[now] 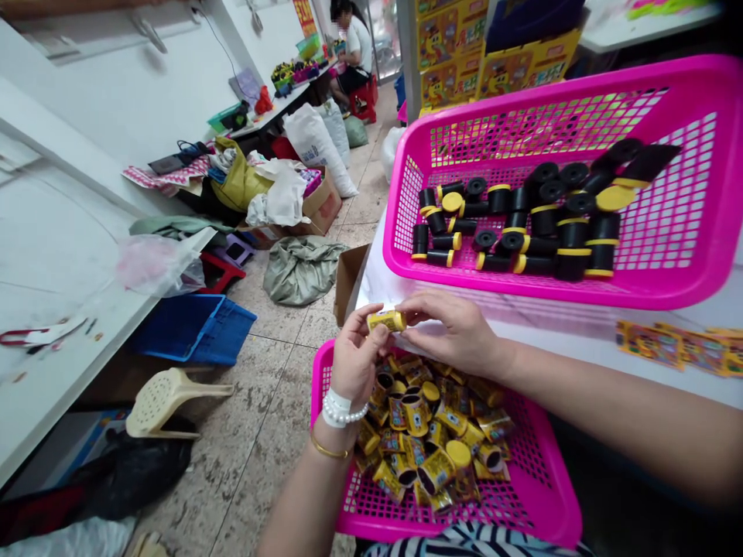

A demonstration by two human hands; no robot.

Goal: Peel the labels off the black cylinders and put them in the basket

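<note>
Fingers of your left hand [355, 360] and right hand [456, 333] are pinching the tube [387, 321] at opposite ends, ideally holding it level.

A string of round white beads [348, 418] circles the wrist of the left hand [358, 352], over a broader white band [334, 410]; a thin gold-coloured bangle [328, 451] sits farther up. Both forearms [586, 394] are bare. Wavy black, white and pale-blue patterned fabric [464, 540] covers the lap.

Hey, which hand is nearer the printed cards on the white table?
Right. The right hand is to the left of the printed cards; the left hand is farther left.
</note>
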